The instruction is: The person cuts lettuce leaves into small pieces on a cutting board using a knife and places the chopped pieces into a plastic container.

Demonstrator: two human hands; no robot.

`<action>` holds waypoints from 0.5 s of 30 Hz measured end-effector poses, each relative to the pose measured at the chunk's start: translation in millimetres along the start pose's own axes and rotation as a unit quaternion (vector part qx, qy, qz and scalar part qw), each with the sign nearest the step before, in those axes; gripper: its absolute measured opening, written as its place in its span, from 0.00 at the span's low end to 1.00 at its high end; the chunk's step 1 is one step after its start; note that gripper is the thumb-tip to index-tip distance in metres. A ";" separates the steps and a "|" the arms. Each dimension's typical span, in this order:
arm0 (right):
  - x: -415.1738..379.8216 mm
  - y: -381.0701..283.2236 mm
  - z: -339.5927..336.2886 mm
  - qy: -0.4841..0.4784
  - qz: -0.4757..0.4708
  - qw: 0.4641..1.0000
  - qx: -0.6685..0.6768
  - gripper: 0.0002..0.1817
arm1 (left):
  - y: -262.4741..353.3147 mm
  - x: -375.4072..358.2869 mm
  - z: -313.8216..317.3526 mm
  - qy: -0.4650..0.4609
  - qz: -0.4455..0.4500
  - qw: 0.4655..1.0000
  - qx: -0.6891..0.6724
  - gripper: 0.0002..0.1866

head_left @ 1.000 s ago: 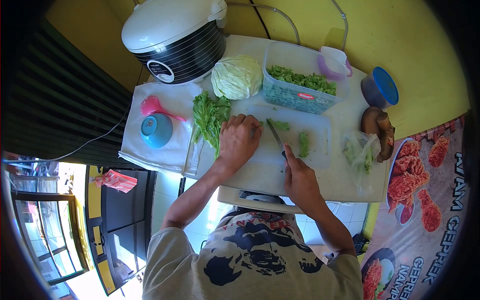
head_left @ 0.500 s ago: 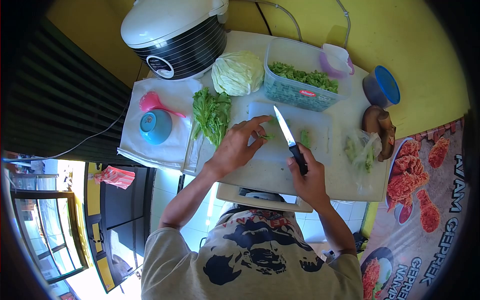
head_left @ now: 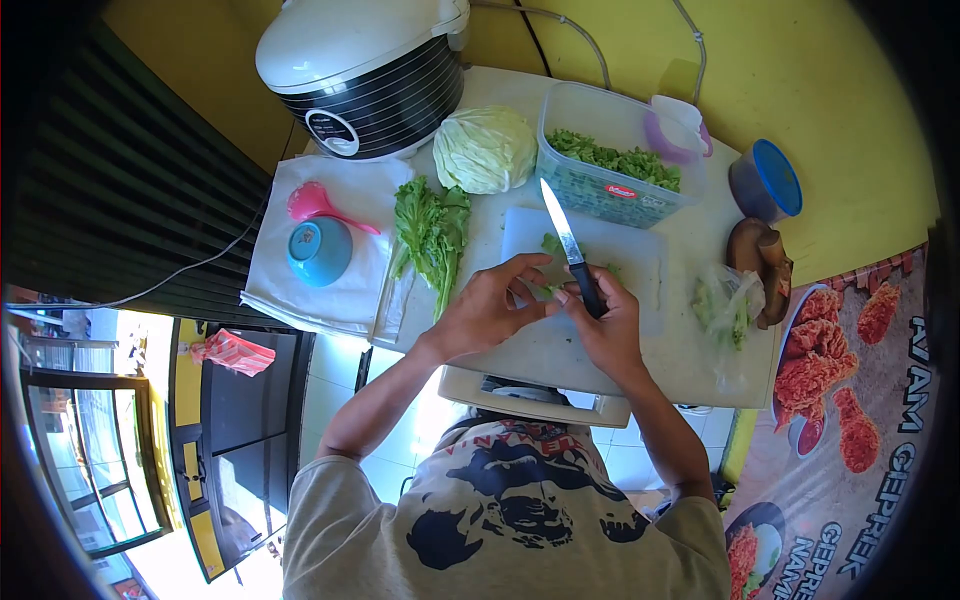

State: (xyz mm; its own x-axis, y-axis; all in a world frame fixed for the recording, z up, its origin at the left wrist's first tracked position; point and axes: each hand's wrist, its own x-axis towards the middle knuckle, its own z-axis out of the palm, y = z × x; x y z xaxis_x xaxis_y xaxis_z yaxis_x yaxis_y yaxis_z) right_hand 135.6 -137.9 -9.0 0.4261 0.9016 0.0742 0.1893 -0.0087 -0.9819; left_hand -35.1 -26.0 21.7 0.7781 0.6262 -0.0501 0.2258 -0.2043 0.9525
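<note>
knife (head_left: 573, 249) blade-forward in closed right hand (head_left: 612, 332), left hand (head_left: 488, 308) in pinch grip on greens (head_left: 549, 289)

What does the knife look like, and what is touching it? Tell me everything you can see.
The knife has a narrow, shiny blade, metal by its look, tapering to a point, and a dark, smooth handle, apparently plastic. The right hand grips the handle. The blade looks raised over the pale cutting board, tip pointing away from the person. Whether any greens touch it is unclear.
</note>
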 end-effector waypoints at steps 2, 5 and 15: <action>2.8 4.6 1.5 0.008 -0.017 1.000 -0.021 0.16 | -12.2 4.5 3.5 0.030 -0.004 0.999 -0.022 0.26; 5.5 10.9 2.2 0.025 -0.045 0.997 -0.057 0.15 | -12.4 6.6 3.1 0.041 -0.018 0.999 0.014 0.22; 10.3 1.4 6.2 0.017 -0.105 0.979 -0.172 0.19 | -19.8 6.5 7.3 0.135 0.005 0.979 0.152 0.20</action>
State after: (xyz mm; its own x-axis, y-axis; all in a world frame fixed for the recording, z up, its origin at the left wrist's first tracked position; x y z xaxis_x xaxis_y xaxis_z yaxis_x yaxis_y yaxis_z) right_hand 134.8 -125.9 -10.7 0.3748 0.8841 0.2791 0.5593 0.0244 -0.8286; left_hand -30.2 -23.3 0.4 0.6076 0.7904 0.0785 0.4148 -0.4000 0.8173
